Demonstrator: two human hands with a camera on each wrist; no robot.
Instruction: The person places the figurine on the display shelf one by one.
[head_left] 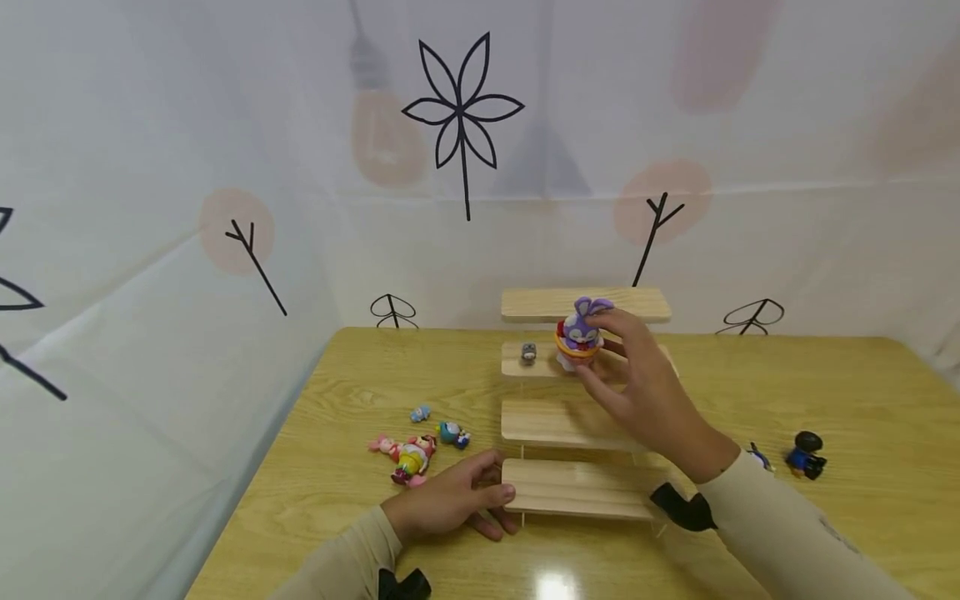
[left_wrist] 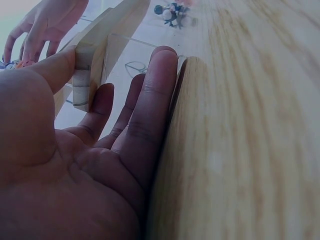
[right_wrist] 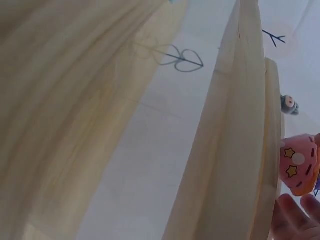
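A tiered wooden display stand with several steps stands on the table. My left hand holds the left end of its lowest step, thumb on the top edge and a finger curled beneath, as the left wrist view shows. With my right hand I grip a purple rabbit figurine sitting in a pink, star-patterned cup. It is at the second step from the top, its base close over the wood. A tiny grey figurine stands on that same step, left of the rabbit.
Left of the stand lie several small figurines: a light blue one, a teal one, and a pink and yellow one. Right of it lies a dark blue and black figurine, with another partly behind my right sleeve.
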